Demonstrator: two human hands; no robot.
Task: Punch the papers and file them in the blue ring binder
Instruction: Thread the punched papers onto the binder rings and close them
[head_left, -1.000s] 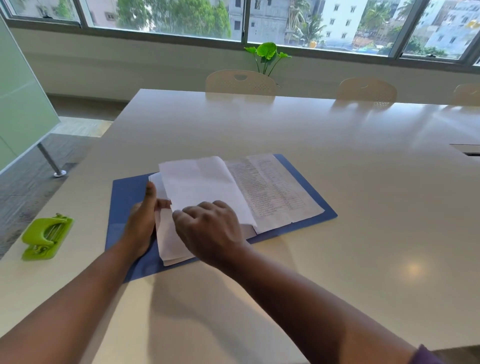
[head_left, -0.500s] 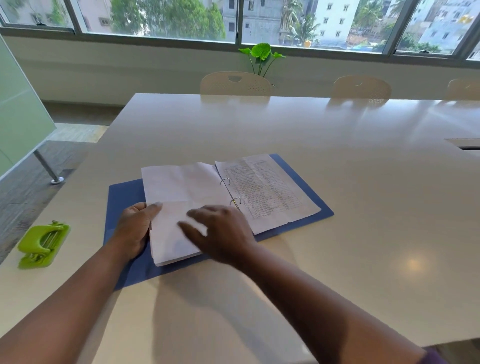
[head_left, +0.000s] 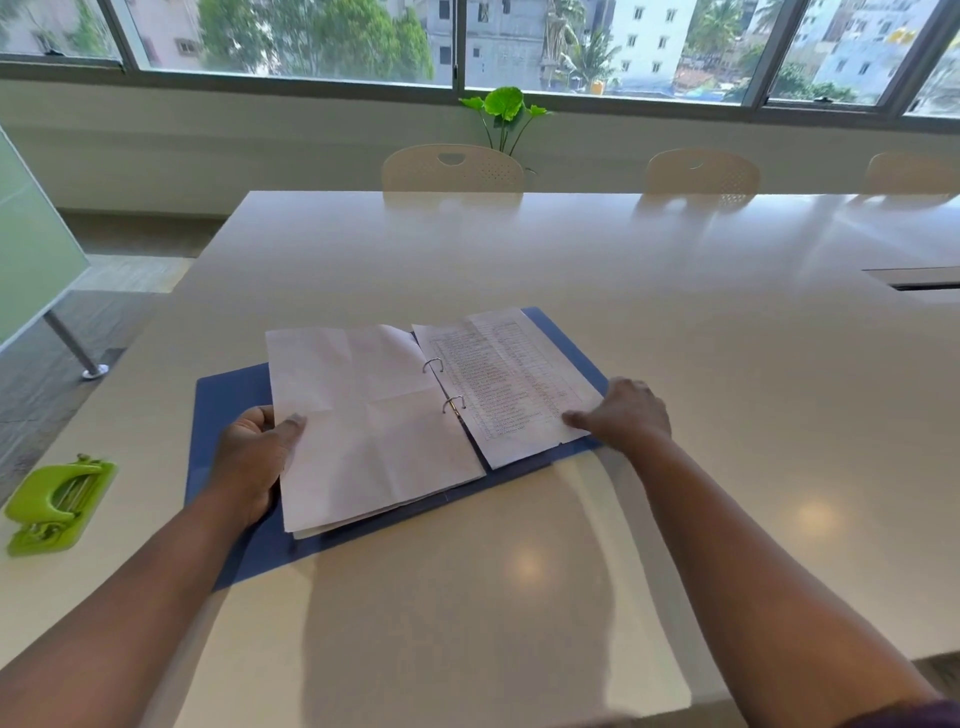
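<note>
The blue ring binder (head_left: 228, 400) lies open on the table in front of me. Two metal rings (head_left: 453, 402) stand closed at its spine. A creased white stack of papers (head_left: 363, 415) sits on the rings on the left side. Printed sheets (head_left: 498, 374) lie on the right side. My left hand (head_left: 252, 457) holds the left edge of the white stack, thumb on top, fingers curled under it. My right hand (head_left: 623, 410) rests on the right edge of the printed sheets, index finger stretched out on the paper.
A green hole punch (head_left: 57, 504) sits near the table's left edge (head_left: 156, 322). Three pale chairs (head_left: 452, 169) stand along the far side, with a potted plant (head_left: 504, 111) behind them. A cable slot (head_left: 914, 278) lies at the right. A glass panel's leg (head_left: 78, 353) stands on the floor.
The white sheet has been flattened onto the left stack. My right hand has moved from the left stack across to the right edge of the printed sheets. My left hand stays at the left edge.
</note>
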